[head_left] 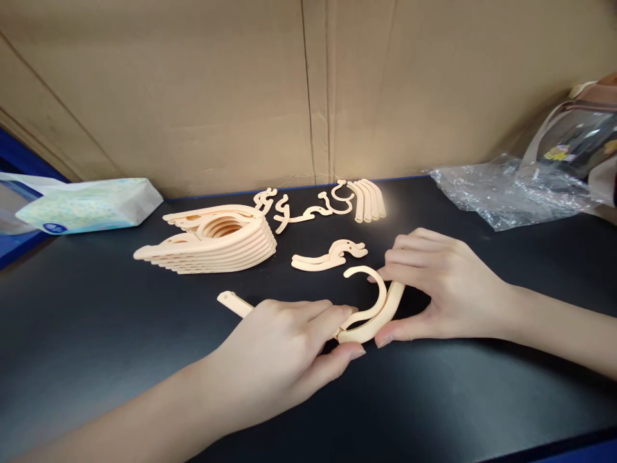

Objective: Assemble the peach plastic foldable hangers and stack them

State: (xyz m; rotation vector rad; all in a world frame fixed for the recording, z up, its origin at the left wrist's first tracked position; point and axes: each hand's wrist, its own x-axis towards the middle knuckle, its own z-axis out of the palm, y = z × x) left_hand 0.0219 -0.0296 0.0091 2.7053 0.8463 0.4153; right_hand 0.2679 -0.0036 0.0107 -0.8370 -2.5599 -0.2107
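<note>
Both hands grip a cream plastic folding hanger low over the black tabletop. My left hand is closed round its joint, and one straight arm with a hole at its tip sticks out beyond the knuckles. My right hand pinches the other arm, thumb in front and fingers behind. The open hook curves up between the hands. Just beyond lie two loose curved hanger pieces, one overlapping the other. A neat stack of folded hangers rests to the left. The left palm hides part of the held hanger.
Loose hooks and several hanger arms lie at the back of the black table. A tissue pack sits at the left. Crumpled clear plastic and a transparent bag are at the right. Brown cardboard stands behind.
</note>
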